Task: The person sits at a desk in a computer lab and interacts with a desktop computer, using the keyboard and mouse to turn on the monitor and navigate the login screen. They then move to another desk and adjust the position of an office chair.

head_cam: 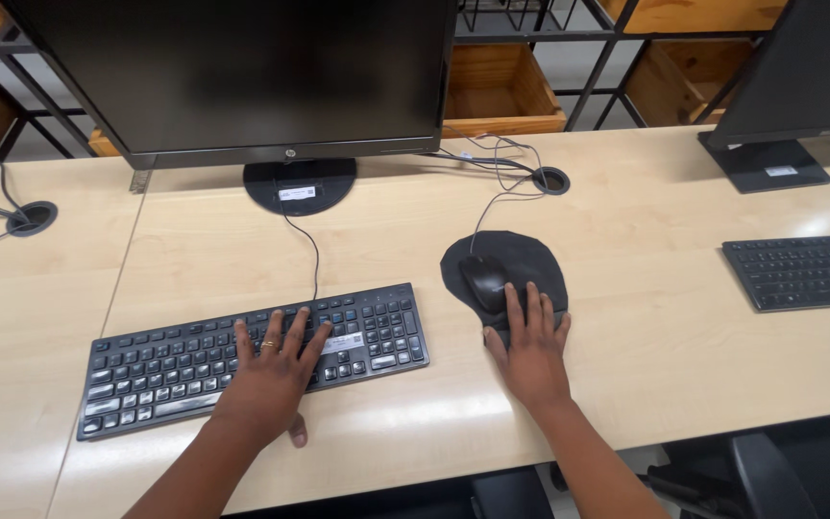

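Observation:
My left hand lies flat on the right half of a black keyboard, fingers spread over the keys, a ring on one finger. My right hand rests palm down on the near edge of a black mouse pad, fingers apart. A black wired mouse sits on the pad just left of my right fingertips, not gripped. Neither hand holds anything.
A dark monitor on a round stand faces me on the light wooden desk. A second monitor and keyboard stand at the right. Cables run to desk grommets. Wooden crates sit behind. A chair is below the desk edge.

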